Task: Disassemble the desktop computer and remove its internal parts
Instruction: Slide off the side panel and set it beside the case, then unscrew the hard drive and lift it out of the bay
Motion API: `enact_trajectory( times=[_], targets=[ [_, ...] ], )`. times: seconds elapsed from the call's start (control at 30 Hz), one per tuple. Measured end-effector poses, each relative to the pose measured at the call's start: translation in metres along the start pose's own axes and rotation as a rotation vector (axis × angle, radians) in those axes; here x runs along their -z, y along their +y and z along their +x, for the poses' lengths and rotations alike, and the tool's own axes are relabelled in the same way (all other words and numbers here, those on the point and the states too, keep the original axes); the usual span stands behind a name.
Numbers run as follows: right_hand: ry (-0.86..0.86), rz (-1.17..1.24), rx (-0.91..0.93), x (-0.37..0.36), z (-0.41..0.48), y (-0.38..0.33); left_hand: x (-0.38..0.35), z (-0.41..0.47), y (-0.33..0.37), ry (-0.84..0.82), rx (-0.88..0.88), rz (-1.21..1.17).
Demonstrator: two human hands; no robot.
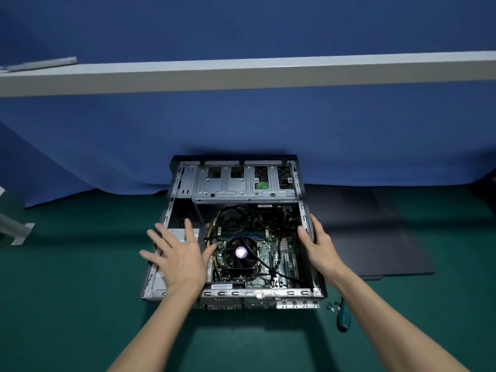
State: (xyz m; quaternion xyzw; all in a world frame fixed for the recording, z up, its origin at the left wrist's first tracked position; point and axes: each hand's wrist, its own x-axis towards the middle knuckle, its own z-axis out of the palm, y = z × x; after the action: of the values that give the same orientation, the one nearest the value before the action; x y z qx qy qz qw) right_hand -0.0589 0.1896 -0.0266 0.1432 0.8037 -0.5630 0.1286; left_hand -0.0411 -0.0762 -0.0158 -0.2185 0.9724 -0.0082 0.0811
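Case (257,292) lies open, fan (241,252) exposed; left grip (179,253) spread, right grip (319,245) clasps rim.

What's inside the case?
Visible: fan on the board, black and yellow cables, drive cage at the back; left hand covers most of the power supply, right hand grips the case.

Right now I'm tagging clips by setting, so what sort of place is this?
Probably a repair or teardown bench, staged for filming: an opened case sits on a green mat, a screwdriver and loose screws lie beside it, and a blue cloth hangs behind.
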Motion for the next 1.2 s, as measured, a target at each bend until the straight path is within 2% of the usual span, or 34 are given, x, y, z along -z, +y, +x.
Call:
enact_trajectory(
  times=[0.07,0.13,0.2,0.27,0.4,0.53,0.63,0.77,0.97,1.07,1.2],
  targets=[
    [0.058,0.017,-0.006,0.008,0.002,0.005,0.002,-0.005,0.012,0.113,-0.166,-0.074],
    [0.152,-0.028,-0.067,0.021,0.006,0.014,0.001,-0.012,0.033,0.153,-0.372,-0.251],
    [0.236,-0.166,-0.156,0.037,0.012,0.032,0.001,-0.022,0.059,0.119,-0.513,-0.379],
    [0.268,-0.397,-0.264,0.054,0.013,0.049,-0.002,-0.034,0.084,0.083,-0.577,-0.413],
    [0.138,-0.711,-0.497,0.074,0.0,0.078,-0.01,-0.053,0.12,-0.03,-0.552,-0.563],
    [0.044,-0.66,-0.581,0.071,-0.008,0.101,-0.017,-0.061,0.144,-0.233,-0.481,-0.752],
    [0.031,-0.633,-0.567,0.065,-0.01,0.111,-0.023,-0.066,0.156,-0.289,-0.52,-0.794],
    [0.026,-0.595,-0.535,0.066,-0.012,0.12,-0.028,-0.065,0.156,-0.278,-0.536,-0.823],
    [-0.098,-0.592,-0.565,0.09,-0.027,0.115,-0.026,-0.069,0.153,-0.309,-0.534,-0.853],
    [-0.181,-0.4,-0.589,0.11,-0.038,0.101,-0.022,-0.07,0.152,-0.315,-0.519,-0.861],
    [-0.166,-0.324,-0.445,0.14,-0.039,0.062,-0.012,-0.07,0.155,-0.3,-0.487,-0.799]
  ],
)
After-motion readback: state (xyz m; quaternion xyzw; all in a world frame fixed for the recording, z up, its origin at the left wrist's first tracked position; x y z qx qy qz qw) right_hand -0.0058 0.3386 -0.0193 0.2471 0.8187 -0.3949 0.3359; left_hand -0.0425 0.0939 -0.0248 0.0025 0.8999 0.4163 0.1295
